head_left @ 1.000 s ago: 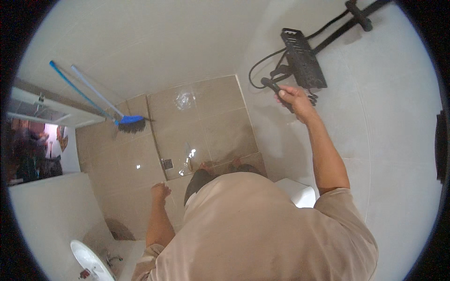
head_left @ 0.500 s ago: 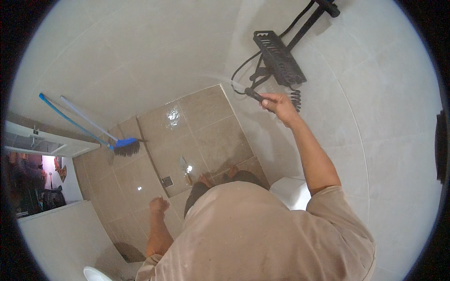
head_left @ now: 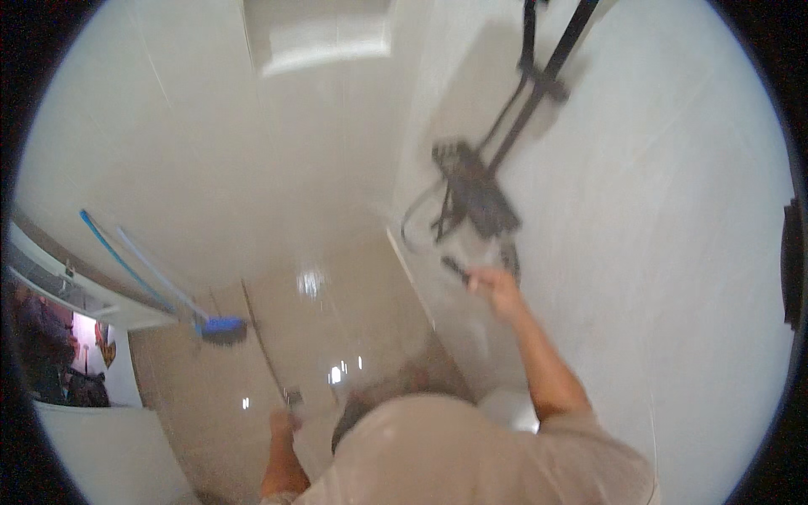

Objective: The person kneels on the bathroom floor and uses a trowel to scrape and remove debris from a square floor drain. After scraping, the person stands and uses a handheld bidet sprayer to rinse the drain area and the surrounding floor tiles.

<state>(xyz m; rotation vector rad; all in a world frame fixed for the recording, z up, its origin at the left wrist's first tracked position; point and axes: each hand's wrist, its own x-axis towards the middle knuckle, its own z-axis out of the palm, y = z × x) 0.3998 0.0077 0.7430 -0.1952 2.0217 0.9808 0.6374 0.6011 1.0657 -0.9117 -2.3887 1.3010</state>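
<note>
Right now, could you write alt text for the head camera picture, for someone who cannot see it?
A person's right hand grips a thin dark handle at the black wall-mounted shower fitting in a pale tiled bathroom. The left hand hangs empty above the glossy beige floor tiles. A blue-headed broom leans against the left wall; the picture is motion-blurred.

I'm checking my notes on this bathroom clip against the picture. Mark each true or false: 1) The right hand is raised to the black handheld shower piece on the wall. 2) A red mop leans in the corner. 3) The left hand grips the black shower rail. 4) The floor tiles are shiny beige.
1) True: the right hand is at the black handheld shower piece; blur hides the grip.
2) False: it is a blue-headed broom.
3) False: the left hand hangs low, away from the black shower rail.
4) True: the shiny beige floor tiles reflect light.
</note>
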